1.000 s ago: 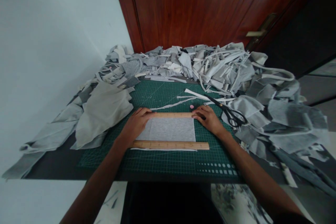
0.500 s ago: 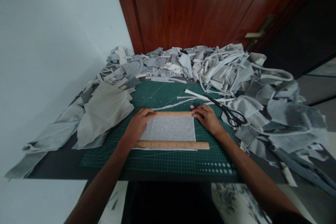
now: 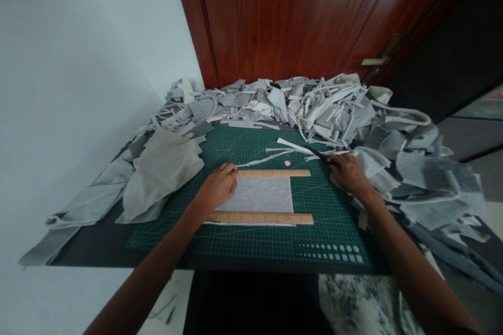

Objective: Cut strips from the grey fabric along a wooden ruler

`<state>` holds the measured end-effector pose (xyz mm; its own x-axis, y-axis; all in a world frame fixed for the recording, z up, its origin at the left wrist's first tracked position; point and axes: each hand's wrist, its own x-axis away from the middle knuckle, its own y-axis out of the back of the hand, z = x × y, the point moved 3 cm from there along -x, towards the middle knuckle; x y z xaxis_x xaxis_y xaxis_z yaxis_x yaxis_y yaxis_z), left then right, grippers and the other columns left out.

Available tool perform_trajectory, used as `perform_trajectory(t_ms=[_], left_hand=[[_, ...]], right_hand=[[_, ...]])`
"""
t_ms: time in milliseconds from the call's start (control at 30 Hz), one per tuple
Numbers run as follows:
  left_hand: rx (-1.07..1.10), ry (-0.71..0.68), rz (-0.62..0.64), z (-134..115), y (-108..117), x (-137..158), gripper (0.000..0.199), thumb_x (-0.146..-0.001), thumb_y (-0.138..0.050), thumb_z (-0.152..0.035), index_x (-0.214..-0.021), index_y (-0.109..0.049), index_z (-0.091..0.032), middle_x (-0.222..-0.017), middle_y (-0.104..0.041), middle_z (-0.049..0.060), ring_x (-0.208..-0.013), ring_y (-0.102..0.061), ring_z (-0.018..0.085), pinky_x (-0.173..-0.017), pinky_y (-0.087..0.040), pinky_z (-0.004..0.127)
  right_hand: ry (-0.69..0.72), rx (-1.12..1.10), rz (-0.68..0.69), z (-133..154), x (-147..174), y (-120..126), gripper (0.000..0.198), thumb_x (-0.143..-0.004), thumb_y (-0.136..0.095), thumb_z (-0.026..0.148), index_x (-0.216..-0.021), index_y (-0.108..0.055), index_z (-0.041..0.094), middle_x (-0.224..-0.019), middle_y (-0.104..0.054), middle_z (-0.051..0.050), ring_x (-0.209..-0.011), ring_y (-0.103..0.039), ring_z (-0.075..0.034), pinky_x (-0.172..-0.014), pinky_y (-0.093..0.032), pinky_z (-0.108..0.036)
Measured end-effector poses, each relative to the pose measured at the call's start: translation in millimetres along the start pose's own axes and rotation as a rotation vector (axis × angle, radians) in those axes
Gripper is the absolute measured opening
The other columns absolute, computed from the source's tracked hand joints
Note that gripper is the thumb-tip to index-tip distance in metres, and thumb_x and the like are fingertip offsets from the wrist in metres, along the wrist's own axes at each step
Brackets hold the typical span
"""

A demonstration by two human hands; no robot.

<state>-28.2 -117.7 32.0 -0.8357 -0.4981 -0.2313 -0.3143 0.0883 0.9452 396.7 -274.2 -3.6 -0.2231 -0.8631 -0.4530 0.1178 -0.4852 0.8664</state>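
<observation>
A grey knit fabric piece (image 3: 259, 194) lies flat on the green cutting mat (image 3: 243, 245). One wooden ruler (image 3: 279, 173) runs along its far edge, and a second wooden ruler (image 3: 267, 218) lies across its near edge. My left hand (image 3: 218, 186) has its fingers curled at the left end of the far ruler, covering that corner of the fabric. To the right, my right hand (image 3: 351, 174) is closed around the handles of black scissors (image 3: 319, 154); the handles are mostly hidden, and the blades point left over white fabric strips (image 3: 293, 144).
Grey and white fabric scraps (image 3: 275, 100) are heaped along the back of the table. Larger cloth pieces (image 3: 161, 170) lie at the left, more scraps (image 3: 436, 183) at the right. A small pink piece (image 3: 287, 163) sits beyond the far ruler. A wooden door (image 3: 275, 15) stands behind.
My right hand has left the far ruler's right end and moved right onto the scissors. My left hand stays at the ruler's left end, its fingers more curled.
</observation>
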Motion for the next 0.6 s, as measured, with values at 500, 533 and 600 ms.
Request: perform_trajectory(t_ms=[500, 533, 600], left_hand=[[0.39, -0.375, 0.239, 10, -20, -93, 0.024, -0.106, -0.054, -0.028, -0.108, -0.078, -0.023, -0.108, -0.069, 0.006, -0.105, -0.065, 0.018, -0.095, -0.049, 0.03], [0.406, -0.378, 0.241, 12, -22, -93, 0.024, -0.106, -0.055, -0.029, -0.107, -0.078, -0.023, -0.107, -0.068, 0.006, -0.105, -0.064, 0.019, -0.096, -0.049, 0.031], [0.433, -0.374, 0.239, 15, -25, -93, 0.024, -0.106, -0.055, -0.031, -0.107, -0.078, -0.024, -0.108, -0.067, 0.005, -0.106, -0.063, 0.02, -0.097, -0.048, 0.033]], right_hand=[[-0.033, 0.078, -0.009, 1, 44, 20, 0.026, -0.104, -0.04, 0.026, -0.106, -0.065, 0.018, -0.098, -0.066, -0.016, -0.089, -0.063, -0.031, -0.084, -0.056, -0.048], [-0.046, 0.067, -0.01, 0, 44, 20, 0.024, -0.104, -0.042, 0.026, -0.107, -0.064, 0.018, -0.098, -0.066, -0.016, -0.089, -0.064, -0.031, -0.084, -0.057, -0.048], [-0.08, 0.074, 0.006, -2, 42, 21, 0.021, -0.101, -0.047, 0.026, -0.113, -0.062, 0.017, -0.1, -0.068, -0.017, -0.09, -0.067, -0.032, -0.082, -0.058, -0.045]])
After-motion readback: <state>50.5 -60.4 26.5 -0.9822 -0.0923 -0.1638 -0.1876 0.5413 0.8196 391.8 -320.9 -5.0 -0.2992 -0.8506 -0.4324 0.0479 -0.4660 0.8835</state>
